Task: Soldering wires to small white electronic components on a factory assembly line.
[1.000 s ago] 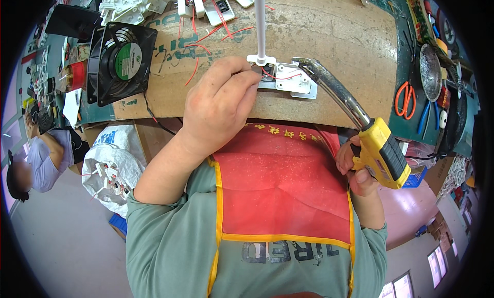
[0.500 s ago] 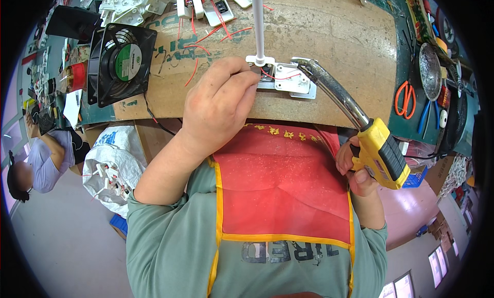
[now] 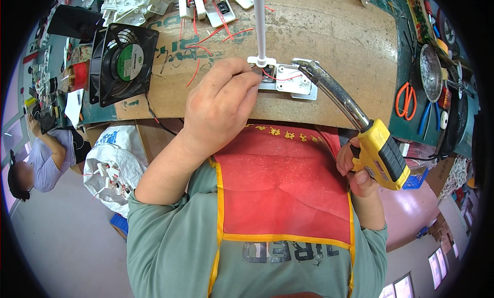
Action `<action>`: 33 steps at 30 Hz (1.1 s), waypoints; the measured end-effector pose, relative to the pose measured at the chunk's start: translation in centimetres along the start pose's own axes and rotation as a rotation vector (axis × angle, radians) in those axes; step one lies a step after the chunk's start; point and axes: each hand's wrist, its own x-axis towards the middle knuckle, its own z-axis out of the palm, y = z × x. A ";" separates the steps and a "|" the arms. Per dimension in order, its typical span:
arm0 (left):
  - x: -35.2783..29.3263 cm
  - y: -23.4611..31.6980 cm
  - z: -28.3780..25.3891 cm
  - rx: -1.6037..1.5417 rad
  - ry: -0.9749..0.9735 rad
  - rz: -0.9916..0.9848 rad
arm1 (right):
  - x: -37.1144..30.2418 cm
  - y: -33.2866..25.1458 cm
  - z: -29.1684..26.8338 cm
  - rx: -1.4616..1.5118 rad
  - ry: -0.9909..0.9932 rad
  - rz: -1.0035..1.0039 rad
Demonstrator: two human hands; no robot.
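Note:
My right hand (image 3: 356, 170) is wrapped round the grip of a yellow and black soldering gun (image 3: 382, 153). The long metal barrel of this gun reaches up and left, and its tip is over the right part of a white plastic housing (image 3: 292, 80). A short red wire (image 3: 280, 79) arcs across the housing, next to a black socket part (image 3: 267, 73). My left hand (image 3: 221, 100) is closed at the housing's left end; its fingertips are pinched there and what they grip is hidden. A white post (image 3: 260, 30) rises from the work spot.
A black fan (image 3: 123, 64) stands on the cardboard sheet (image 3: 329, 30) at left. White housings (image 3: 134, 7) and loose red wires lie at the back. Orange scissors (image 3: 406, 100), blue pliers (image 3: 425, 118) and a round metal dish (image 3: 430, 71) are at right. Another person (image 3: 46, 156) sits far left.
Hardly anything differs: both hands, the soldering gun and the housing keep their places. The whole view has shifted very slightly.

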 end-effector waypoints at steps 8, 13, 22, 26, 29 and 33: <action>0.0 0.1 0.1 0.001 0.007 -0.028 | 0.1 0.1 0.5 -0.065 0.061 -0.007; -0.1 0.1 -0.1 -0.036 0.020 -0.037 | 0.1 -0.3 0.5 -0.004 0.049 0.032; 0.2 -3.2 -4.9 0.102 -0.074 -0.555 | -0.3 0.1 0.2 -0.086 0.107 0.006; -0.9 -4.1 -4.5 0.072 -0.088 -0.531 | -0.2 0.2 0.2 -0.067 0.106 0.011; -1.0 -4.0 -4.0 0.179 -0.088 -0.485 | -0.1 0.0 0.1 -0.079 0.080 0.031; -1.4 -4.0 -3.6 0.224 -0.032 -0.409 | -0.1 -0.2 0.0 -0.008 0.016 0.048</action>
